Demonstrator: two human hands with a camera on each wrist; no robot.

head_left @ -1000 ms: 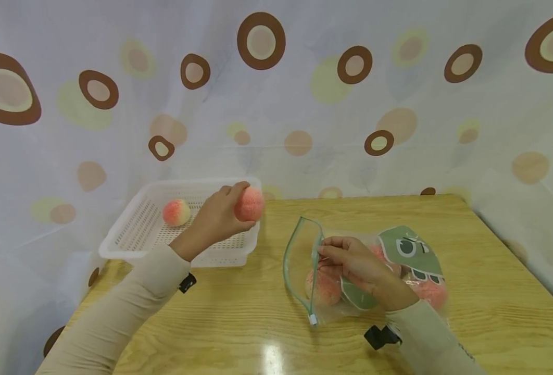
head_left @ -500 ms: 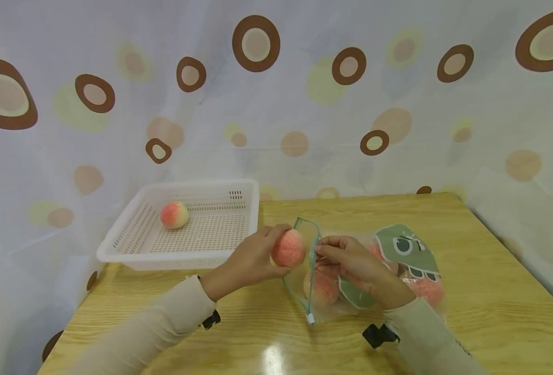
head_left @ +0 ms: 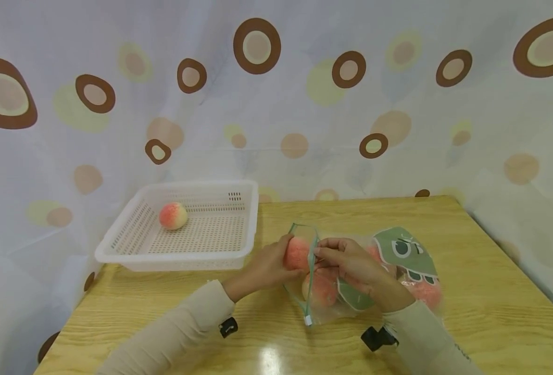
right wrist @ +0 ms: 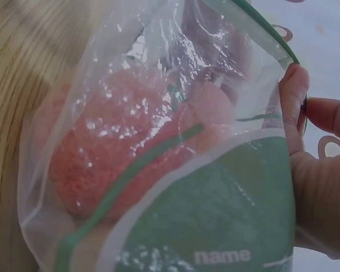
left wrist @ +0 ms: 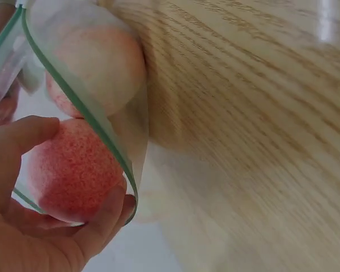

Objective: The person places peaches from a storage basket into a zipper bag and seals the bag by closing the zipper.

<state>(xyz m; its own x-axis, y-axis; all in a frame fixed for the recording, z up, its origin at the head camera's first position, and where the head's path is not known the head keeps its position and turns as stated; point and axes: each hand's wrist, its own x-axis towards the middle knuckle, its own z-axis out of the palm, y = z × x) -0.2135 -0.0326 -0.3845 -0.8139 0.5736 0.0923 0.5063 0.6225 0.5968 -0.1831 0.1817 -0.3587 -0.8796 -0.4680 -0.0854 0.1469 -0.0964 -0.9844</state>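
My left hand grips a pink peach with thumb and fingers, right in the mouth of a clear zip bag. The bag has a green rim, a white slider and a green cartoon print. My right hand pinches the near side of the bag's rim between thumb and fingers, as the right wrist view also shows. Inside the bag another peach lies close to the opening, and further peaches show partly behind the print. The held peach seems to touch the one inside.
A white perforated plastic basket stands at the left back of the wooden table, with one pink and yellow peach in it. Behind the table hangs a patterned curtain.
The left hand has carried the peach from above the basket's right edge rightward and down into the bag's mouth. The right hand has kept its pinch on the rim.
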